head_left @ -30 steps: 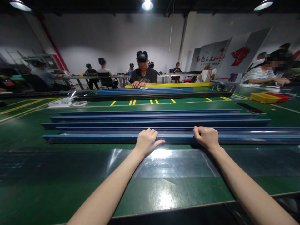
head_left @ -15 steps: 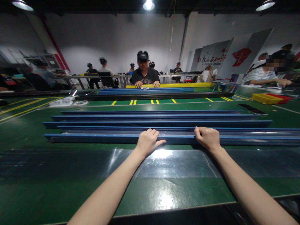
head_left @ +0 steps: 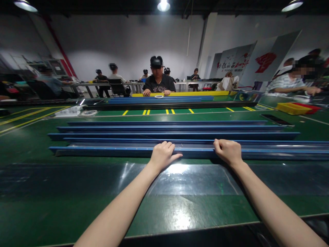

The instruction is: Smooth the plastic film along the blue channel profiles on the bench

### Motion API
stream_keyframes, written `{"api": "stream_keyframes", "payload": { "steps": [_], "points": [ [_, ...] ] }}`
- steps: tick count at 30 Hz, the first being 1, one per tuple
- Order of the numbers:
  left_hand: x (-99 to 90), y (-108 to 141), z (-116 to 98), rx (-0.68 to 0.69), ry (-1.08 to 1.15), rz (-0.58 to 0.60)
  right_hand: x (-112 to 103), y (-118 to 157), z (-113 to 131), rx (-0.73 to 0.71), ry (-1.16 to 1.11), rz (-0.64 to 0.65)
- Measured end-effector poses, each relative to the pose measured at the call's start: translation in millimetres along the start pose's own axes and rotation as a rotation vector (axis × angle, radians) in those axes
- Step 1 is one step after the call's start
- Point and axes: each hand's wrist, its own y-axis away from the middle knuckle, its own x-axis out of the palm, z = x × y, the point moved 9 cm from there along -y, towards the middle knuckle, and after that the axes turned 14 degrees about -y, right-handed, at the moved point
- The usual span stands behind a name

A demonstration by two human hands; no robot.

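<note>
A long blue U-shaped channel (head_left: 102, 151) lies crosswise before me, its open side up. My left hand (head_left: 163, 155) is over its near wall, with the fingers bent inside and the thumb stretched to the right along the outer face. Farther right, my right hand (head_left: 228, 151) is closed over the same near wall in a fist; its fingertips are hidden. The two hands are apart, with a stretch of channel between them. Just nearer to me, a clear plastic strip (head_left: 89, 178) lies flat under my forearms.
More blue channels (head_left: 154, 129) lie parallel behind. Beyond them are a black rail (head_left: 180, 105) and a yellow channel (head_left: 200, 93) held by a co-worker (head_left: 161, 82). A phone (head_left: 276, 120) and a yellow tray (head_left: 290, 108) sit at the right on the green table (head_left: 51, 212).
Across the table, the co-worker's hands and the yellow channel have shifted a little to the left. My own hands stay in place on the blue channel.
</note>
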Motion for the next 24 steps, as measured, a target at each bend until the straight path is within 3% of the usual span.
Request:
{"api": "stream_keyframes", "payload": {
  "steps": [24],
  "points": [
    [2.2,0.3,0.2,-0.001,-0.002,0.013,0.4,-0.4,1.1,0.005,-0.016,0.020]
  ]
}}
